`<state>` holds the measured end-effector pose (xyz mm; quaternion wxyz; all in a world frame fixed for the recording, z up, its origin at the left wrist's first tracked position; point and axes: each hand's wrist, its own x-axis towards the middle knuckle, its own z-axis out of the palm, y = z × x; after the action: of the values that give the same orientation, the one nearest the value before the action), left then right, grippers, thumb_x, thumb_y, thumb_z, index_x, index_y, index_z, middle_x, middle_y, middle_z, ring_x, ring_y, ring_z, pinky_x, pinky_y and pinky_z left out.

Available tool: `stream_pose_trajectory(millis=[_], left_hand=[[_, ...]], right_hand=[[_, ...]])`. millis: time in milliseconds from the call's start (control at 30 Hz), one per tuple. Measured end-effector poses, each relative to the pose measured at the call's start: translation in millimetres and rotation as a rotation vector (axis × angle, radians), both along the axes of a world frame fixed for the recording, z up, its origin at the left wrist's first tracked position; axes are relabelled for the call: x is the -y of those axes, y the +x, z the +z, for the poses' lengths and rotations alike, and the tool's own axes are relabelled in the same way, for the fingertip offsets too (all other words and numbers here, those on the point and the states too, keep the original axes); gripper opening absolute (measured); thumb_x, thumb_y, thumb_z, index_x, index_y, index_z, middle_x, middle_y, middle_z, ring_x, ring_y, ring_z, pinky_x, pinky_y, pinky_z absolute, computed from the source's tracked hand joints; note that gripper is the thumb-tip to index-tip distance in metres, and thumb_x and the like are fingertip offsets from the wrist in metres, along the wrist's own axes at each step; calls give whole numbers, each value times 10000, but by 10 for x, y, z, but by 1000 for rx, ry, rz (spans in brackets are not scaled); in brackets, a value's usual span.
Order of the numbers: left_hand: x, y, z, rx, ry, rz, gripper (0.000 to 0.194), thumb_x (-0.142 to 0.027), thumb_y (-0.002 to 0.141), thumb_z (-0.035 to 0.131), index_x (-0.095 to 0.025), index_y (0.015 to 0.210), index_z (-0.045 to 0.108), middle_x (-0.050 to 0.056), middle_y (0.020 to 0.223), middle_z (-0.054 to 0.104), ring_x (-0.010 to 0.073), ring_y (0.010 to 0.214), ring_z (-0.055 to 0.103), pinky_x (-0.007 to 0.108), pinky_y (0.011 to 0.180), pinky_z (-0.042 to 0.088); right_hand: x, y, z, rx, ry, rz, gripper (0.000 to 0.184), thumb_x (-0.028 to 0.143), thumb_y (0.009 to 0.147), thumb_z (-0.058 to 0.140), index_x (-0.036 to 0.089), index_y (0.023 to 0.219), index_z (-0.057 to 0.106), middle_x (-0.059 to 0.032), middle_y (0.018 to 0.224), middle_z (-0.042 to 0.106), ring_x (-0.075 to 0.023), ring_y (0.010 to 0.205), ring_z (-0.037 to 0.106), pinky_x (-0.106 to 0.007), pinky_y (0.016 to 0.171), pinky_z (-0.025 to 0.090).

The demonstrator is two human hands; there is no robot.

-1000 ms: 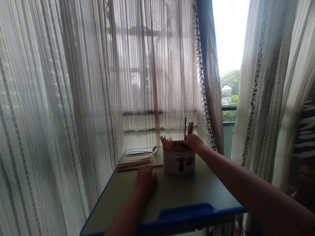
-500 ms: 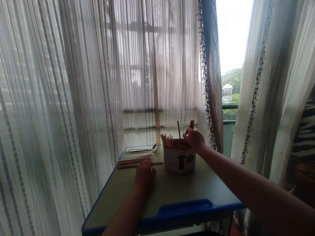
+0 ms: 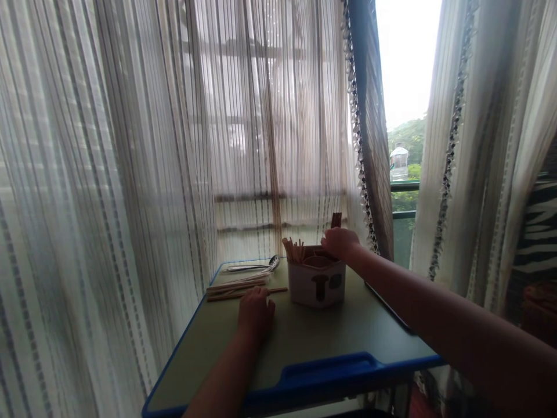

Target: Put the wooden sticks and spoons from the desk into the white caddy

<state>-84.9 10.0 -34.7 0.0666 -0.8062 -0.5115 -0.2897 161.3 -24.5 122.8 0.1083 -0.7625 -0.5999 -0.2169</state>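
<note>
A white utensil holder with dark printed shapes and a brown divided inside stands on the desk. My right hand is over its right rear compartment, fingers curled closed around dark brown chopsticks whose tops stick up behind the knuckles. Light wooden sticks fill the left compartment. My left hand lies on the desk to the left of the holder, thumb apart, fingertips at a row of chopsticks. Whether those fingers press on any chopstick is hard to see.
A slotted metal spoon lies behind the chopsticks at the back left. The pale desk has a blue rim with a raised front edge. Along the right side runs a dark, flat edge. Sheer curtains hang close behind.
A thin stick that stood apart left of my right hand no longer shows separately. My right fingers have drawn in around the chopsticks. My left hand has stayed in place.
</note>
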Motion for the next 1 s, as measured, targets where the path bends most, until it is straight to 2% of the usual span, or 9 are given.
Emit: stream_pose_trajectory(millis=[133,267,367,467,533,567,633,767,1000], left_hand=[[-19,10,-17,-39,-57,106,333,-248,760,458,-176,1066,569,100,1088,576,229,1040,486,350,872,343],[-8,22,-19,-95,-155,153,319,-248,793,403,-187,1053,577,103,1110,575,231,1049,489,364,857,351],[25,28,-2,-115,-143,204,328,-253,800,392,-198,1073,566,102,1100,569,231,1037,486,364,846,357],[48,34,6,-121,-120,227,310,-258,795,400,-192,1035,584,108,1097,559,239,1037,474,370,849,351],[51,38,2,-126,-127,227,289,-264,794,405,-188,992,601,108,1086,563,244,1046,464,379,857,342],[51,37,-1,-128,-133,227,281,-268,796,405,-187,977,605,108,1074,569,244,1043,463,382,857,339],[51,32,-6,-125,-140,235,279,-273,804,403,-184,978,603,110,1051,581,243,1022,471,384,844,340],[63,5,1,-117,-141,224,287,-255,831,385,-203,1002,609,114,1040,587,252,998,477,400,803,337],[89,-9,39,-119,-160,162,276,-166,827,378,-213,920,634,97,975,604,238,970,486,404,796,291]], right_hand=[[76,49,11,-11,55,14,352,329,825,384,140,983,635,-167,914,650,-270,850,613,-356,678,428],[229,34,-146,-60,202,91,342,364,830,379,209,1027,612,-102,843,663,-224,770,617,-299,636,409],[465,-1,-477,-210,397,188,368,379,820,413,209,1120,542,-46,726,644,-178,663,596,-258,584,391],[773,-47,-982,-409,506,351,372,373,829,408,170,1128,495,7,628,587,-126,546,537,-233,560,386],[949,-71,-1300,-467,443,425,335,362,827,410,168,1082,508,22,600,560,-113,506,503,-227,544,379],[1011,-80,-1421,-474,349,458,316,352,825,408,178,1065,519,24,598,558,-114,511,505,-227,546,377],[1071,-94,-1564,-454,154,478,285,341,817,411,201,1024,548,22,595,566,-127,534,525,-238,555,371],[1013,-110,-1570,-434,-33,429,306,346,798,423,211,1033,564,-5,639,601,-168,625,571,-260,590,367],[1006,-120,-1554,-372,-62,395,320,364,815,402,213,1054,552,-16,663,614,-170,624,569,-257,576,335]])
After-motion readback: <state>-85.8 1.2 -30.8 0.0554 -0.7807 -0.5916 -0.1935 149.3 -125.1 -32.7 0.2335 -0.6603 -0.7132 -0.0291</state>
